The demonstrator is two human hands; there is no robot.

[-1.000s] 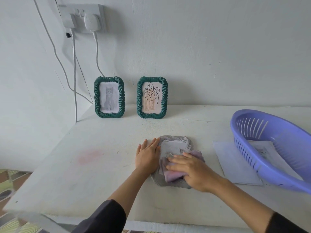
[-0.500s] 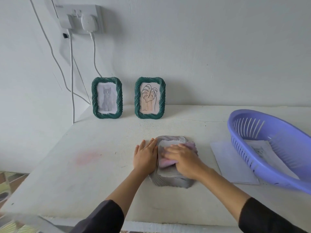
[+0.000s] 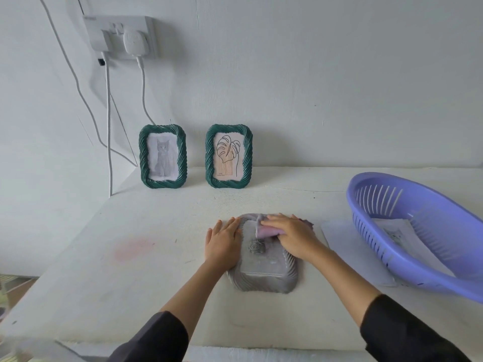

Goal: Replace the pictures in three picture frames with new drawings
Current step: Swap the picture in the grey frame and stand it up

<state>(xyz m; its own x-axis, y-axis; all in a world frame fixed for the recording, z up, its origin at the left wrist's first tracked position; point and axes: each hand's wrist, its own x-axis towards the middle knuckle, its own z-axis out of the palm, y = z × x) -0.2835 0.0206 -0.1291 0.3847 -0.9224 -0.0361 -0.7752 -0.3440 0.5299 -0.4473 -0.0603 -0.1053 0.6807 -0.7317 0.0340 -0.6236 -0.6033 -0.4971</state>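
We work at the table (image 3: 130, 231). The purple basket (image 3: 366, 226), with paper sheets (image 3: 392, 228) inside, sits at its right end. The cat frame (image 3: 143, 158) and the leaf frame (image 3: 210, 158) stand upright against the wall, well apart from both hands.

The grey frame (image 3: 261, 267) lies flat near the front edge, its long axis running straight away from us.

- The left hand (image 3: 222, 241) presses flat on the frame's left border, fingers straight and holding nothing.
- The right hand (image 3: 295, 239) curls its fingers (image 3: 275, 221) round a lilac cloth (image 3: 266, 231) at the frame's far end.

The rest of the panel lies toward us from those fingers. We judge that the next stroke runs down the long axis, past the rose ornament (image 3: 256, 246).
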